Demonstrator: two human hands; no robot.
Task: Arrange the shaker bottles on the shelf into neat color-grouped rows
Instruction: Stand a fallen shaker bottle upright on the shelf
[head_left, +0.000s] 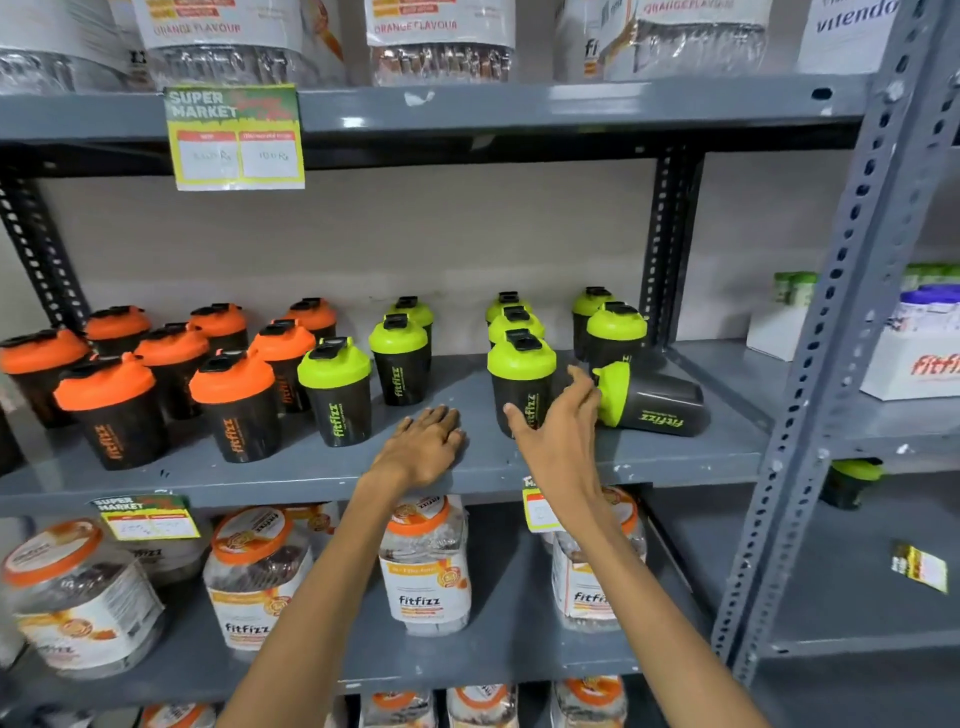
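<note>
Black shaker bottles stand on the grey middle shelf (675, 460). Several orange-lidded ones (236, 405) fill the left half in rows. Green-lidded ones (335, 389) stand upright in the middle and right. One green-lidded bottle (649, 397) lies on its side at the right, lid pointing left. My left hand (423, 441) rests palm down on the shelf's front edge, holding nothing. My right hand (563, 415) is open with fingers spread, between an upright green-lidded bottle (519, 387) and the fallen one, its fingertips near the fallen lid.
Clear jars with orange lids (423, 566) fill the shelf below. Big jars stand on the shelf above, behind a yellow price tag (236, 137). A slotted grey upright (831, 332) bounds the shelf on the right; beyond it stand white boxes (914, 364).
</note>
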